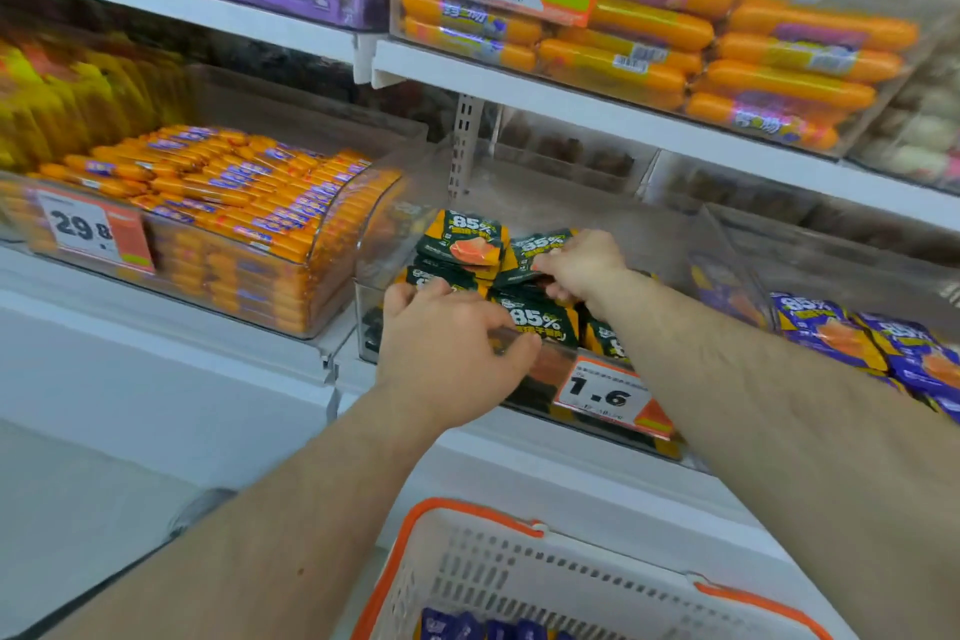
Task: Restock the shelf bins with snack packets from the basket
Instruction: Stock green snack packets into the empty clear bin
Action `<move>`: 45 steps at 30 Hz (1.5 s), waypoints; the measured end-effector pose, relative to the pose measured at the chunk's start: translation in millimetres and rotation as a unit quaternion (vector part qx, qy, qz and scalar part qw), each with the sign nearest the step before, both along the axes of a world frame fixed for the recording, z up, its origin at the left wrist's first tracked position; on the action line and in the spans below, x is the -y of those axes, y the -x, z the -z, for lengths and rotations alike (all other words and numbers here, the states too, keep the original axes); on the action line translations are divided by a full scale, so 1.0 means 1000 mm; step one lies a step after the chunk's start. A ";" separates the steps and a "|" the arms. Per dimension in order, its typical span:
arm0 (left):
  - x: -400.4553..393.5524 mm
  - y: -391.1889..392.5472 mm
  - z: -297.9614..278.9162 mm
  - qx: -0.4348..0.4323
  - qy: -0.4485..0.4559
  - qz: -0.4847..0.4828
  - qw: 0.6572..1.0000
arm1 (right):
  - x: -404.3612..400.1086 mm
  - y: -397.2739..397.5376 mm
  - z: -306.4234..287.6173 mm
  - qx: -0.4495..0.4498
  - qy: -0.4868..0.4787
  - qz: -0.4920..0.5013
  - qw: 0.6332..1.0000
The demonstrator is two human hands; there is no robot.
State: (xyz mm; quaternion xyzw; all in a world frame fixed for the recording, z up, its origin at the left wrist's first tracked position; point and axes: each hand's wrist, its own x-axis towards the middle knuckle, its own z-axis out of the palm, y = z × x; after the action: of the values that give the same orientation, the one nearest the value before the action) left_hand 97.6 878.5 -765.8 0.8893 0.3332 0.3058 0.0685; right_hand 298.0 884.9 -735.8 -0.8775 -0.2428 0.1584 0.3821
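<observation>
Basket (519,582) still holding blue packets (488,631); I am settling green packets (540,322) in the bin (374,276), left hand (447,343) curled over them, right hand (576,265) pinching one.

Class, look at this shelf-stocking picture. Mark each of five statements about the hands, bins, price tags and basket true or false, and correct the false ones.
1. Both hands are in the bin of green packets. True: the left hand rests at its front edge and the right hand grips a packet.
2. The price tag on that bin reads 29.8. False: it reads 1.6.
3. The basket has an orange rim. True.
4. The blue packets lie left of the green ones. False: they lie to the right.
5. The basket holds green packets. False: only blue ones show at its bottom.
</observation>
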 end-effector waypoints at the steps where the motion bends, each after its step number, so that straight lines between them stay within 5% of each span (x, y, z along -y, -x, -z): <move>1: 0.000 0.000 0.000 -0.004 0.000 0.001 1.000 | 0.000 0.000 0.003 0.063 0.075 -0.035 0.995; 5: -0.001 0.001 0.002 -0.010 -0.004 0.009 1.000 | 0.003 0.005 0.002 0.223 0.243 -0.095 0.939; 13: 0.000 0.002 0.000 -0.015 -0.004 0.018 1.000 | 0.003 0.006 0.002 0.245 0.260 -0.042 0.933; 17: 0.000 0.003 -0.002 -0.029 -0.004 0.021 0.999 | 0.002 0.014 0.000 0.316 0.257 -0.144 0.902; 22: -0.001 0.004 -0.002 -0.037 -0.007 0.021 0.999 | -0.003 0.011 0.008 0.283 0.348 -0.170 0.877; 38: 0.001 0.003 -0.005 -0.032 0.027 0.035 0.999 | -0.002 0.005 0.013 0.244 0.344 -0.144 0.895; 41: 0.007 0.002 -0.007 0.053 -0.031 0.057 0.996 | 0.009 0.016 -0.002 0.273 0.299 -0.127 0.906; 45: 0.039 0.001 -0.008 0.197 -0.047 0.175 0.963 | 0.044 0.037 -0.030 0.359 0.052 -0.083 0.928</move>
State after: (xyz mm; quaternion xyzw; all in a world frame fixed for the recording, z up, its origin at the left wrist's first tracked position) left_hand 96.9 839.6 -758.2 0.8579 0.1375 0.4740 0.1430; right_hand 261.4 841.2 -706.1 -0.8711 -0.4271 -0.1239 0.2083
